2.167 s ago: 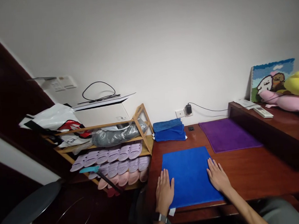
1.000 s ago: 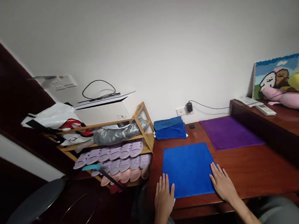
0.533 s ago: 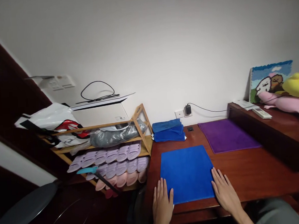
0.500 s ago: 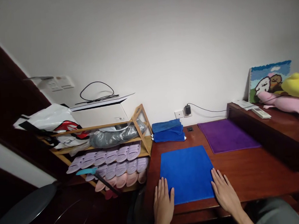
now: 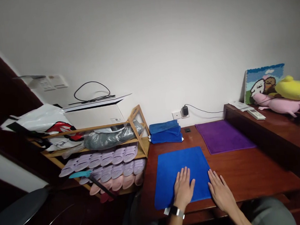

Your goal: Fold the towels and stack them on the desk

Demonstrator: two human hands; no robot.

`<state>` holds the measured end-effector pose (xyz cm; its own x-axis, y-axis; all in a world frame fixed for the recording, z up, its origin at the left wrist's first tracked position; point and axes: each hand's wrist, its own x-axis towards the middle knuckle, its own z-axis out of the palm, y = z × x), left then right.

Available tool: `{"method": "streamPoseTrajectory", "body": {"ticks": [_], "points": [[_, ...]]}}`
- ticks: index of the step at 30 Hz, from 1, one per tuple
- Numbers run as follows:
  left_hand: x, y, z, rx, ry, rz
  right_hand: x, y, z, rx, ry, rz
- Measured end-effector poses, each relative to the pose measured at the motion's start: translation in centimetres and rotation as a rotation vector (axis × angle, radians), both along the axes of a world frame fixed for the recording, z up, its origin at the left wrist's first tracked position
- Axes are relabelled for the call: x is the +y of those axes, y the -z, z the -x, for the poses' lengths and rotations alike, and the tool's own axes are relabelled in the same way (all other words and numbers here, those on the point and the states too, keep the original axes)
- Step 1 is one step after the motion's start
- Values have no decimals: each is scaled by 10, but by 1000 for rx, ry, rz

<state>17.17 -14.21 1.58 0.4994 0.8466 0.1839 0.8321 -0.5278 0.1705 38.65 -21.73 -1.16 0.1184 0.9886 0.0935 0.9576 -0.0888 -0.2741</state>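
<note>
A blue towel [image 5: 169, 172] lies spread flat near the front edge of the brown wooden desk, a small white tag showing at its near left corner. My left hand [image 5: 183, 187], with a watch on the wrist, rests flat on the towel's near middle, fingers stretched out. Along the towel's right edge lies my right hand [image 5: 220, 189], its fingers extended, fingertips touching the edge. Behind the towel sit folded blue towels [image 5: 165, 132] in a stack against the wall. A purple towel [image 5: 225, 136] is laid flat at the back right of the desk.
Left of the desk stands a wooden shoe rack [image 5: 143, 143] with lilac and pink slippers, a white box [image 5: 96, 115] and bags. A plugged-in black adapter [image 5: 185, 110] trails its cable rightward. The raised ledge holds a remote [image 5: 256, 114] and a pink plush toy [image 5: 280, 104].
My left hand has moved right, from the towel's left edge onto its middle, uncovering the near left corner and tag. My right hand stays at the right edge. The view has shifted slightly right.
</note>
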Motion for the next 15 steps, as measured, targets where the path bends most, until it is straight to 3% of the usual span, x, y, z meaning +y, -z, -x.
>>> {"method": "streamPoseTrajectory", "body": {"ticks": [4, 7, 15], "points": [[3, 15, 88, 32, -291, -64, -2, 1, 1, -8, 4, 24], [-1, 20, 127, 29, -324, -123, 1, 0, 1, -17, 25, 68], [-6, 24, 123, 22, -318, -167, 45, -19, 4, 5, 47, 65]]}}
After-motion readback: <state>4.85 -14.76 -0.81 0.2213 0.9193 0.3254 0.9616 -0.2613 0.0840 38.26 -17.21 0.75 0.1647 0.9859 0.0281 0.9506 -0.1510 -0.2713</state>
